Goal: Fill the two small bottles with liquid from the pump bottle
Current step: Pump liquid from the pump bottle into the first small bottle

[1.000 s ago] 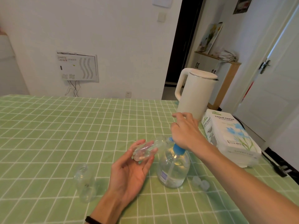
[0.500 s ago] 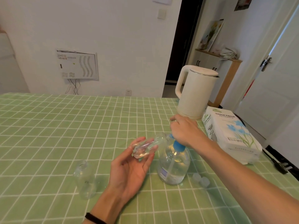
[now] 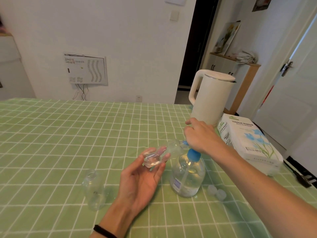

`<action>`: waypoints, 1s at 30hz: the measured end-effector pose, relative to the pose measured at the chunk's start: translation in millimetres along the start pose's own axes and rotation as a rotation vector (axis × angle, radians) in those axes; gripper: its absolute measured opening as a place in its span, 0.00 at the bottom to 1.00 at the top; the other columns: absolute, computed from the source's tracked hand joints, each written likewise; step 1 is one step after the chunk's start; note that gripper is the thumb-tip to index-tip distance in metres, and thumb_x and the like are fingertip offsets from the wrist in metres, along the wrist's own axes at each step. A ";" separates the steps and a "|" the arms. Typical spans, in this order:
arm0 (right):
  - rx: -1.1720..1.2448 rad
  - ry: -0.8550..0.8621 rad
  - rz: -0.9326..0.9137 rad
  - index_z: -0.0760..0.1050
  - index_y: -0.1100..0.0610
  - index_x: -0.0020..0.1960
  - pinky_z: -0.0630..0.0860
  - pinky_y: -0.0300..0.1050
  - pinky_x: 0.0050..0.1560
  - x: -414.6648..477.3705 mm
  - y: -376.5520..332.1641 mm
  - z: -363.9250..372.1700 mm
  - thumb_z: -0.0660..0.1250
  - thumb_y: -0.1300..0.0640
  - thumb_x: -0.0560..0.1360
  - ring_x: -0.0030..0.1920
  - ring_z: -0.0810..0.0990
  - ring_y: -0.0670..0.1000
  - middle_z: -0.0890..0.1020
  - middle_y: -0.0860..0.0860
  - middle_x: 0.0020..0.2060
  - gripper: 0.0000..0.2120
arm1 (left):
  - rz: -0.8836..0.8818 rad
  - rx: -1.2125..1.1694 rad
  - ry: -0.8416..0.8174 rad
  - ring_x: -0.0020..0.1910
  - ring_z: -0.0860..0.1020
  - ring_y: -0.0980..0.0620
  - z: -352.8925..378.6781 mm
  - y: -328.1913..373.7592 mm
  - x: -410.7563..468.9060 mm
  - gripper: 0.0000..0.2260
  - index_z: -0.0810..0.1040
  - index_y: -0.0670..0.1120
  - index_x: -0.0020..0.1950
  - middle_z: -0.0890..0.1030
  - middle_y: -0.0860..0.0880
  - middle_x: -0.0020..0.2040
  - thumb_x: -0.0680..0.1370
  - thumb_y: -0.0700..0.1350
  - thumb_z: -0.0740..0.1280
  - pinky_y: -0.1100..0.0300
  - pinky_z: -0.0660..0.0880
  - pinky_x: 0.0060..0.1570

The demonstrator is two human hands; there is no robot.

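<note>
Left hand point(image 3: 142, 177) is turned palm up, wrist low over the green checked surface point(image 3: 51, 134), thumb and fingertips cradling a small bottle point(image 3: 158, 155) that lies tipped almost on its side, its mouth up against the blue spout. Right hand point(image 3: 200, 136) comes in from the right on an outstretched arm, knuckles up, fingers curled down over the pump head of the pump bottle point(image 3: 187, 176) standing upright just beside the left palm. The second small bottle point(image 3: 93, 189) stands upright left of the left wrist.
</note>
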State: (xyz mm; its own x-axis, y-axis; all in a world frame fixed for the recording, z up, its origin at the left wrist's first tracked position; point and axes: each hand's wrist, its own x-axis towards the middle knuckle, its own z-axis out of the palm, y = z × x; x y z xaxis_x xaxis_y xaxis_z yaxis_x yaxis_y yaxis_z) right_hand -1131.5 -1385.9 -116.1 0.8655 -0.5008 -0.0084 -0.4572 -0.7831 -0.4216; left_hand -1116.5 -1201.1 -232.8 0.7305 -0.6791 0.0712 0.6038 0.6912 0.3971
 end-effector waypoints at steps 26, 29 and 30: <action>-0.008 0.003 0.007 0.67 0.52 0.74 0.69 0.58 0.67 -2.8 1.0 1.4 0.52 0.55 0.80 0.68 0.69 0.61 0.73 0.57 0.69 0.23 | 0.007 -0.020 0.027 0.64 0.82 0.34 -2.3 -0.3 -0.6 0.14 0.84 0.37 0.58 0.78 0.33 0.70 0.74 0.42 0.72 0.51 0.84 0.54; -0.015 0.009 0.006 0.68 0.53 0.73 0.70 0.57 0.65 0.5 0.5 -1.5 0.52 0.55 0.80 0.65 0.71 0.61 0.74 0.59 0.67 0.22 | 0.007 -0.040 0.024 0.64 0.81 0.33 -2.9 0.2 0.3 0.16 0.84 0.36 0.59 0.78 0.32 0.70 0.73 0.41 0.73 0.50 0.84 0.55; -0.018 0.006 0.006 0.67 0.53 0.73 0.70 0.57 0.65 1.5 0.4 -1.7 0.52 0.55 0.80 0.65 0.71 0.62 0.74 0.58 0.67 0.22 | 0.006 -0.038 0.022 0.64 0.81 0.33 -3.1 0.3 0.5 0.16 0.84 0.36 0.59 0.77 0.32 0.71 0.73 0.41 0.75 0.50 0.84 0.55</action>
State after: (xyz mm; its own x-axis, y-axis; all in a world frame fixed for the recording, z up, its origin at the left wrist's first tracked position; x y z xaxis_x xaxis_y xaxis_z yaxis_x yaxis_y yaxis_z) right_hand -1130.8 -1387.5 -114.7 0.8613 -0.5081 -0.0052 -0.4662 -0.7863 -0.4054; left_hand -1114.9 -1200.5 -235.5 0.7410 -0.6695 0.0530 0.6106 0.7044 0.3619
